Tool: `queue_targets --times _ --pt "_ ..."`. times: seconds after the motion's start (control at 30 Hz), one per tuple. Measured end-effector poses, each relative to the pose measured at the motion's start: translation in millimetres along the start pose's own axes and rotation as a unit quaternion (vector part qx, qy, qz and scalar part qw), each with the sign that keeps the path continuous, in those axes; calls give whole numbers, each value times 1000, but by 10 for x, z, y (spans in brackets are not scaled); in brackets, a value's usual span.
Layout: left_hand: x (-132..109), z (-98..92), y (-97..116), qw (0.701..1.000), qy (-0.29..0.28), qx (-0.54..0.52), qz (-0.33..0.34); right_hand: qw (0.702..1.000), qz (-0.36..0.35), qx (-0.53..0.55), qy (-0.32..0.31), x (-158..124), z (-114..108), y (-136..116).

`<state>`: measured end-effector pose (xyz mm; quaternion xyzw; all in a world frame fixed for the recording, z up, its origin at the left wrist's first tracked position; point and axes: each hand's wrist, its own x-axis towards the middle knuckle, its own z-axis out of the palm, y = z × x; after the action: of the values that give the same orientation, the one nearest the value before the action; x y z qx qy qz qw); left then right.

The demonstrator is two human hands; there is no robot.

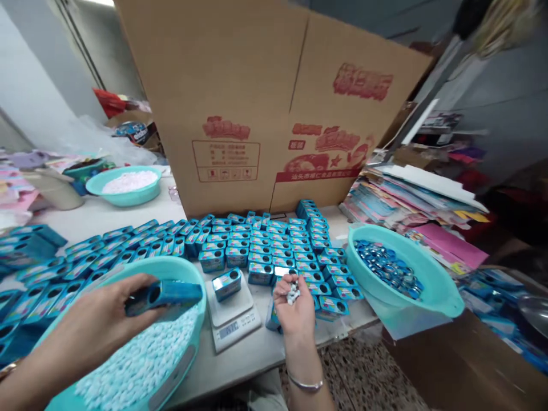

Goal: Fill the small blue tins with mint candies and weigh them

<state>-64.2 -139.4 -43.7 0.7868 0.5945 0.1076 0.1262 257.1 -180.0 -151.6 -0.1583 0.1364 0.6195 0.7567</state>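
Note:
Over the large teal basin at the left, my left hand grips a blue tin with a round dark hole. Pale blue and white candies fill much of that basin. My right hand, palm up with curled fingers, holds several small pale candies in front of the rows of tins. Between my hands a white scale bears one blue tin on its plate.
Rows of blue tins cover the table before a tall cardboard box. A teal basin of small metallic blue pieces stands right; another with pale candies stands back left. Stacked papers lie at the right.

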Motion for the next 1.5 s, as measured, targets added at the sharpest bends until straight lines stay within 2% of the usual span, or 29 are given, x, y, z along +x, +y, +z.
queue_targets --times 0.07,0.17,0.3,0.37,0.47,0.57,0.67,0.77,0.83,0.9,0.97,1.07,1.17,1.3,1.37,1.43,1.5 --pt "12 99 -263 998 -2 54 -30 999 9 -27 -16 77 18 105" --pt "125 397 -570 996 -16 84 -33 996 16 -76 -35 184 82 267" --pt "364 816 -839 998 -21 63 -1 990 4 -138 -41 281 188 427" --pt "468 981 -940 998 -44 47 9 988 -1 -151 -39 322 220 477" --pt "547 1137 -1063 997 -70 29 18 985 -7 -167 -31 387 226 518" --pt "536 1151 -1111 999 -33 24 33 982 -18 -186 -11 456 215 531" --pt "482 1053 -996 998 26 5 55 983 -25 -183 22 517 224 549" --pt "440 978 -687 992 50 -29 108 982 -36 -179 47 566 242 593" --pt "451 1013 -418 987 34 -44 153 980 -49 -177 73 591 242 628" --pt "513 1127 -153 982 1 -43 183 978 -58 -170 104 604 224 648" --pt "616 1282 64 981 -37 -35 187 977 -59 -163 125 597 195 639" --pt "768 1441 271 978 -80 -46 186 977 -60 -163 126 543 161 572" --pt "786 1338 358 976 -67 -125 166 979 -67 -151 120 442 180 504" --pt "558 810 292 960 30 -244 133 984 -43 -116 128 277 274 615" --pt "393 522 161 962 48 -228 143 987 3 -104 119 195 301 811" --pt "231 304 -28 975 18 -161 153 988 66 -101 100 116 287 1090" --pt "91 172 -244 984 -20 -75 160 982 133 -100 94 38 232 1415"
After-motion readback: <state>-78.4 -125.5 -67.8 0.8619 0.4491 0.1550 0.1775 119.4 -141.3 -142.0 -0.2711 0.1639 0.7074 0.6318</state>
